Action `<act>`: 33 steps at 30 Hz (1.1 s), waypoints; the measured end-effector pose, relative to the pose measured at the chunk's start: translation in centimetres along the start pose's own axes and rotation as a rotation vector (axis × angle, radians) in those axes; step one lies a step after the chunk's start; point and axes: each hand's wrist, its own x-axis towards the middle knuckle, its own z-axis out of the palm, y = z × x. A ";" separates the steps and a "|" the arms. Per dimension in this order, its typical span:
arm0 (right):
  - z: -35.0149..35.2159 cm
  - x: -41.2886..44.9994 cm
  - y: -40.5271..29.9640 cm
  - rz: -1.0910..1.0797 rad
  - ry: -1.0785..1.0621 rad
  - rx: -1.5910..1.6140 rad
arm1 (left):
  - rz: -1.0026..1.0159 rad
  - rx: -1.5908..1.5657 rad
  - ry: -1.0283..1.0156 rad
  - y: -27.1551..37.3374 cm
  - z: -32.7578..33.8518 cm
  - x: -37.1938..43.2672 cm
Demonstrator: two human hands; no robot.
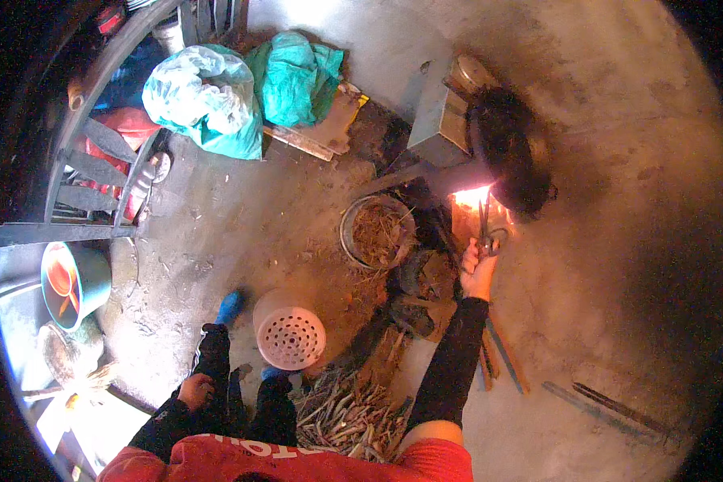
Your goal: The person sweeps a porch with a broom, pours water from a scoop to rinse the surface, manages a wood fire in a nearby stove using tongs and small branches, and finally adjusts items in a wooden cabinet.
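Observation:
My right hand (481, 265) reaches out at full arm's length and grips metal tongs (485, 226), which have looped handles like scissors. Their tips point into the bright fire (473, 197) at the mouth of a stove. Against the fire's far side stands a large blackened pot or wok (506, 144), its details lost in shadow. My left hand (197, 390) rests on my left thigh near the knee; its fingers are too indistinct to read. To the left of the fire, a round metal basin (344, 240) holds straw and twigs.
A pile of dry sticks (355, 416) lies beside my legs, near a perforated plastic stool or basket (292, 337). Wood strips (506, 355) lie right of my forearm. Green plastic bags (292, 78), a wooden chair (96, 159) and a teal bucket (96, 283) with an orange dipper (60, 277) stand leftward.

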 end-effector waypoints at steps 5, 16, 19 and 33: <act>2.5 -10.6 7.3 -0.070 0.570 -0.212 | -0.188 -0.264 0.020 -5.5 1.0 2.3; 7.5 -24.4 17.0 0.276 0.611 -0.072 | -0.134 -0.289 0.021 -5.2 0.4 2.6; 8.4 -24.0 17.9 0.167 0.535 -0.309 | -0.027 -0.106 0.065 -2.8 0.0 1.2; -0.5 -12.5 23.5 0.402 0.487 -0.058 | -0.169 -0.206 0.060 -2.6 0.1 2.4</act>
